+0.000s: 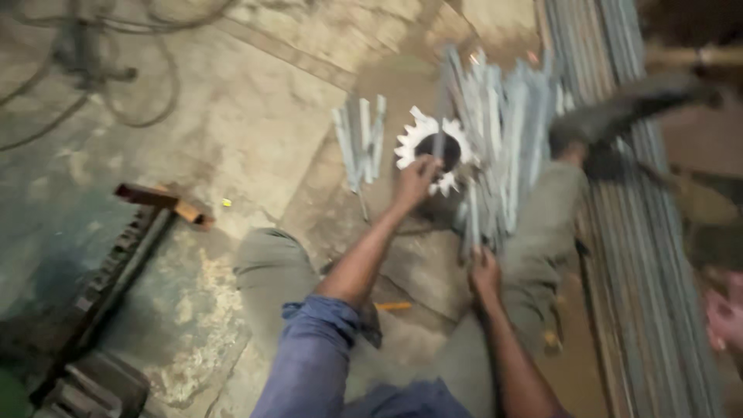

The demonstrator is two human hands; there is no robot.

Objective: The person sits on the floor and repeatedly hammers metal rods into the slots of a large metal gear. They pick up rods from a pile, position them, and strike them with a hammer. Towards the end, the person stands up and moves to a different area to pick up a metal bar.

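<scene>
the whole view is smeared by motion, so fine edges are hard to read. the left hand reaches out to a white toothed ring lying on the concrete floor, fingers curled at the ring's lower rim; whether they actually clamp it cannot be told through the blur. the right hand is closed around the near end of a grey metal strip that belongs to a fanned heap of metal strips just right of the ring. a smaller bundle of strips lies just left of the ring. long steel rods run along the floor's right edge, cut off top and bottom. the person's shoe overlaps them. a dark toothed bar lies towards the lower left corner, partly out of view. cables trail across the upper left.
</scene>
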